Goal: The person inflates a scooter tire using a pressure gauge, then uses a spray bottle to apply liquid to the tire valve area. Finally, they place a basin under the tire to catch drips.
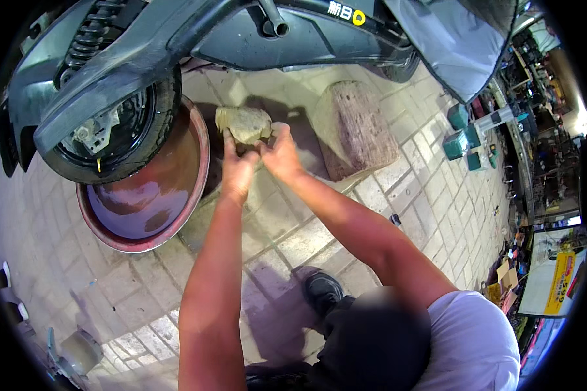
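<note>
Both my arms reach forward to a rough, pale yellowish block (pixel 242 124), stone or wood I cannot tell, low over the paved floor. My left hand (pixel 237 168) has its fingers along the block's near left side. At the near right corner, my right hand (pixel 282 155) curls its fingers against it. My thumbs come close together in front of the block; the undersides of the fingers are hidden. To the left stands a round red basin (pixel 135 247) of murky water, with a scooter's rear wheel (pixel 129 171) over and partly in it.
A thick wooden block (pixel 364 130) stands right of my hands. The grey scooter body (pixel 241 45) spans the far side. Green containers (pixel 463 140) and cluttered shelves (pixel 557 137) line the right. My shoe (pixel 323 290) is on the paving below.
</note>
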The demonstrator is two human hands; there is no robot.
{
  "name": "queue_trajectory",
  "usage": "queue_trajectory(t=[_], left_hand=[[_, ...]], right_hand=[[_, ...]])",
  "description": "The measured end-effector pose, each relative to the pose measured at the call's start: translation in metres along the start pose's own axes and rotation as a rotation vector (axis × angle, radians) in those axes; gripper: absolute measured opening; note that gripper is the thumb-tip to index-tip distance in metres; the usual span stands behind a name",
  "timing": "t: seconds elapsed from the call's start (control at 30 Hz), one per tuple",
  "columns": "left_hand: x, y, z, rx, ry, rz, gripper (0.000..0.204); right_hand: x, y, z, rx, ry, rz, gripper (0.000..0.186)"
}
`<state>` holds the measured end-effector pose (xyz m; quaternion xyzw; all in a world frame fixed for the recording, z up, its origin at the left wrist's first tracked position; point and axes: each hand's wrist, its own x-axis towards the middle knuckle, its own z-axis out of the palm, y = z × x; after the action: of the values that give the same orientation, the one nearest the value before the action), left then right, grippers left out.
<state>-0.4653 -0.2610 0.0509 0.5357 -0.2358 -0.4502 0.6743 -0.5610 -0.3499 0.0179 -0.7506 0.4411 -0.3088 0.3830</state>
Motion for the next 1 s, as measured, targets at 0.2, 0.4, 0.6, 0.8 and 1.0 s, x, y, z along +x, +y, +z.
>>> queue_trajectory(t=[0.2,0.4,0.6,0.8,1.0], left_hand=[[0.01,-0.037,-0.009,0.345,0.396,0.137,0.083],[0.037,-0.015,0.021,0.567,0.566,0.029,0.083],[0.078,0.006,0.021,0.6,0.63,0.038,0.077],[0.103,0.004,0.015,0.538,0.638,0.019,0.09],[0.098,0.003,0.015,0.635,0.59,-0.022,0.097]], right_hand=[[-0.019,-0.046,-0.062,-0.182,-0.066,-0.255,0.063],[0.031,-0.002,-0.226,-0.926,0.152,0.257,0.121],[0.016,0.007,-0.228,-0.791,0.003,0.083,0.11],[-0.085,0.011,-0.294,-0.954,-0.022,0.168,0.107],[-0.098,0.0,-0.292,-1.299,-0.169,0.063,0.108]])
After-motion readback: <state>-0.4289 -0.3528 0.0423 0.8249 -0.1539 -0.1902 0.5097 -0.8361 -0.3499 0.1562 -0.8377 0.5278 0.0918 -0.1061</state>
